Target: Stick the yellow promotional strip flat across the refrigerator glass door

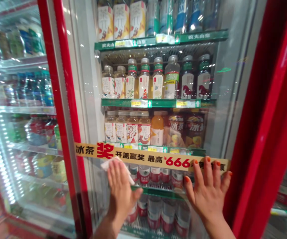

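My left hand lies with its fingers together over a white tissue, holding it against the glass door of a drinks fridge. The tissue's edges show at the left of the fingers and below them. To the right, my right hand is spread flat on the same door, nothing in it, its fingertips painted orange. A yellow promotional strip with black and red lettering runs across the door. The left fingertips sit at its lower edge, and the right fingers cover part of its right end.
Behind the glass, several bottles stand on shelves with green front rails. Red frames border the door. A second lit fridge stands at the left, with more drinks on its shelves. Part of another one shows at the far right.
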{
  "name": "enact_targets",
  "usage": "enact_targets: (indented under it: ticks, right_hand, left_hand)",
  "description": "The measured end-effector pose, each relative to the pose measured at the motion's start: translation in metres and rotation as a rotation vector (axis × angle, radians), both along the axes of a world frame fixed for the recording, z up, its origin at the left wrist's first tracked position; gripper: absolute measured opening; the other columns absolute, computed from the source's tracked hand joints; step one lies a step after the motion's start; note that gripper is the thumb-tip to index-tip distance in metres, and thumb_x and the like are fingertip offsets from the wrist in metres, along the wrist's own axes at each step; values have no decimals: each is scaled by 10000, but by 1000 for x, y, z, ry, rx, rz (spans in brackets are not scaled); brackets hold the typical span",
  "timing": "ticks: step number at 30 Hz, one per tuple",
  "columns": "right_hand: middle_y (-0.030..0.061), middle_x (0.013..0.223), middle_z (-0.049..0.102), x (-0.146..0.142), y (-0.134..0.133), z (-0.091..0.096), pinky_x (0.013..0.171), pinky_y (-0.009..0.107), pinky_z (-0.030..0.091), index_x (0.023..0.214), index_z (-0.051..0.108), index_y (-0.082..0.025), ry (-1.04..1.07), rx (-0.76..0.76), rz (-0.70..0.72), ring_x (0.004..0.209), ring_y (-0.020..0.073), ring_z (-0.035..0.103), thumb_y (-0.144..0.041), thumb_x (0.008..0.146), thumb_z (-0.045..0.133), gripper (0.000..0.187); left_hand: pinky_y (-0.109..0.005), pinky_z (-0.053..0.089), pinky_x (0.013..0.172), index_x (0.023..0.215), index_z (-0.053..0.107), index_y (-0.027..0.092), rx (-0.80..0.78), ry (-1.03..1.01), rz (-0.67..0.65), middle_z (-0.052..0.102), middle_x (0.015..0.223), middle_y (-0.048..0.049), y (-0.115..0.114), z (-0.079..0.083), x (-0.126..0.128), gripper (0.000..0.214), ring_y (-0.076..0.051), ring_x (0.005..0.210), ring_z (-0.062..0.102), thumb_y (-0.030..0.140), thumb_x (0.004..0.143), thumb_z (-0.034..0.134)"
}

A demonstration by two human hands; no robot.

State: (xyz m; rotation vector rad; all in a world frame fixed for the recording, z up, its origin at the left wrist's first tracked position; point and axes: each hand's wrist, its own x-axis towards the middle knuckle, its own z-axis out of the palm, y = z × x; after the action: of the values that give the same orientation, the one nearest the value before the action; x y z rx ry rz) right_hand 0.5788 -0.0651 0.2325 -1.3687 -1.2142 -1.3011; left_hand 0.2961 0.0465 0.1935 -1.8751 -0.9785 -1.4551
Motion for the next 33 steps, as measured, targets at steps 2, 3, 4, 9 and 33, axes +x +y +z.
enact_targets:
  ticks: [2, 3, 4, 9, 33]
  right_hand:
    - [76, 1829, 206, -1, 0, 0, 1340, 733, 123, 1740, 242, -310, 5, 3, 0, 1691, 380, 191, -431, 1041, 522, 762]
    - [79, 1828, 209, -1, 0, 0, 1334, 745, 129, 1740, 244, -312, 9, 3, -3, 1687, 389, 202, -427, 1037, 526, 766]
    - [82, 1828, 210, -1, -1, 0, 1327, 757, 136, 1740, 245, -315, 13, 1, -6, 1683, 398, 210, -427, 1035, 529, 768]
    - [91, 1826, 215, 1, 0, -3, 1316, 772, 140, 1736, 260, -309, 10, -17, -10, 1683, 408, 204, -441, 1038, 519, 757]
    - [45, 1799, 291, -6, 0, -1, 1349, 705, 144, 1717, 315, -353, 74, 46, 60, 1674, 368, 258, -538, 1066, 484, 697]
  left_hand:
    - [-527, 94, 1411, 1718, 130, -1, 131, 244, -1, 103, 1821, -243, -13, -33, 12, 1097, -373, 1716, 85, 818, 1003, 272]
    - [-498, 95, 1414, 1716, 156, 0, 179, 317, 15, 120, 1819, -235, -15, -50, 10, 1106, -363, 1715, 99, 828, 995, 295]
    - [-491, 106, 1415, 1716, 163, 4, 198, 343, 40, 125, 1816, -234, -14, -64, 2, 1100, -361, 1714, 103, 819, 996, 326]
    - [-660, 225, 1367, 1736, -23, 71, -69, -44, 94, -2, 1817, -268, 15, -37, -54, 963, -444, 1703, 28, 619, 1066, 398]
    - [-475, 68, 1419, 1721, 171, 25, 112, 254, 18, 138, 1825, -200, -32, -4, 37, 1227, -337, 1721, 97, 936, 899, 206]
